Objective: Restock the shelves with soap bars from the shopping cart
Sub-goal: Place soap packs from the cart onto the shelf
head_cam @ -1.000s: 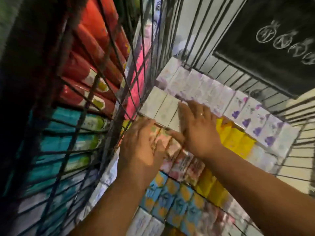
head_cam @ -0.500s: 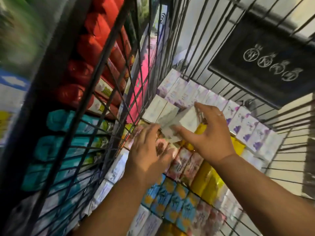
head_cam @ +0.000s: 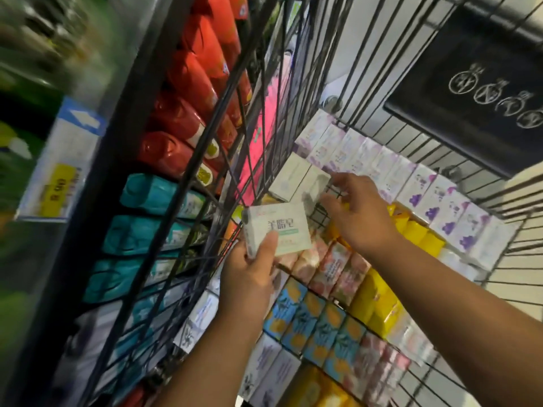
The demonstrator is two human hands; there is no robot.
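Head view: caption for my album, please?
Left hand holds a white soap box; right hand pinches a second box.

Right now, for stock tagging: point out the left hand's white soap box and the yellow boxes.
white soap box [head_cam: 286, 230], head view, printed front face
yellow boxes [head_cam: 377, 301], head view, one box's side

White-and-pale-green cardboard soap box [head_cam: 277, 229] bears large grey characters 羊脂皂 on its face; the four circled white marks on the black panel [head_cam: 482, 92] and the print on the yellow shelf tag [head_cam: 60, 186] are illegible.
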